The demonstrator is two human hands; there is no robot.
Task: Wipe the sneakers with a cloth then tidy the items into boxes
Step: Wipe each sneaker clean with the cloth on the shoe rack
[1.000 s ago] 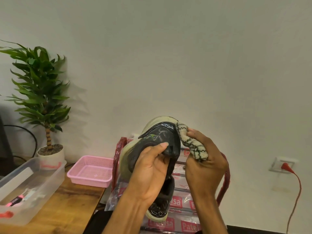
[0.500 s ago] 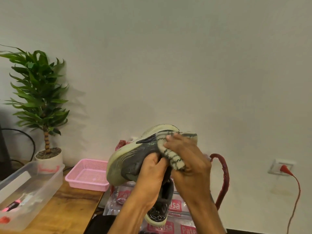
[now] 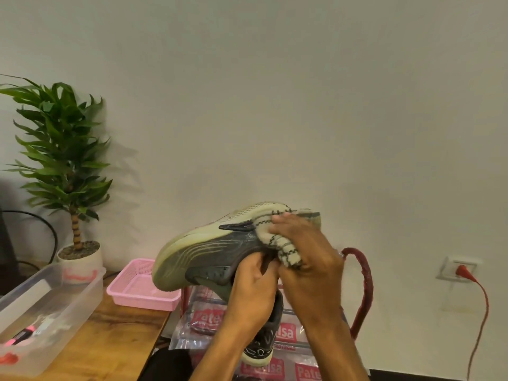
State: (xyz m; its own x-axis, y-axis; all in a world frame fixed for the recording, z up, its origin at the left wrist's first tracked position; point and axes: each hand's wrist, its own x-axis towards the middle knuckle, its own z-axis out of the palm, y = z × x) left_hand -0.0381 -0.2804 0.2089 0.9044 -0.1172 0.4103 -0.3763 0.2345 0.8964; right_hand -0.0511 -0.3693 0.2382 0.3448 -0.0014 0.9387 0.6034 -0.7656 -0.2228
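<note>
Wiping step in hand: left hand (image 3: 253,292) grips the sneaker (image 3: 203,257), raised beside the desk (image 3: 118,342), right hand (image 3: 305,259) bunches the cloth (image 3: 277,237) against its sole; next, I'd say, a firm sweep leftward

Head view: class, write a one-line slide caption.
Left hand grips a raised sneaker while the right hand presses a cloth against it.

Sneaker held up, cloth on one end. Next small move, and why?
Probably slide the cloth along the sneaker toward its other, uncovered end. The right hand grips the cloth against the end nearest it, the left hand holds the sneaker from below, and the grey surface beyond the cloth lies bare.
</note>
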